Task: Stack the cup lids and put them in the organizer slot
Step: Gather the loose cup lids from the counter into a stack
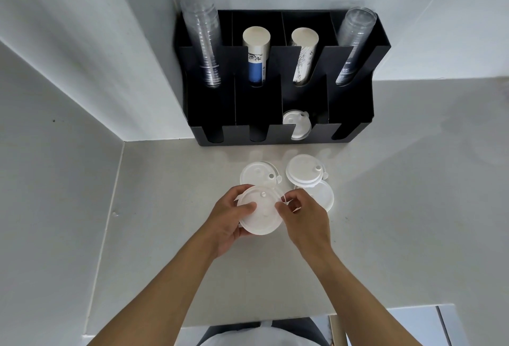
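Note:
A white cup lid point(263, 212) is held just above the counter between both hands. My left hand point(230, 220) grips its left edge with the thumb on top. My right hand point(305, 220) pinches its right rim. More white lids lie on the counter behind: one point(257, 173) to the back left, a small stack point(304, 169) to the back right, and one point(323, 197) partly hidden by my right hand. The black organizer point(275, 136) stands against the wall, with some lids point(296, 124) in its third front slot.
The organizer's back slots hold clear cup stacks point(205, 42) point(354, 42) and two paper cup stacks point(256, 54) point(303, 54). Walls close in on the left point(55, 153) and behind. The counter's front edge point(275, 318) runs near my body.

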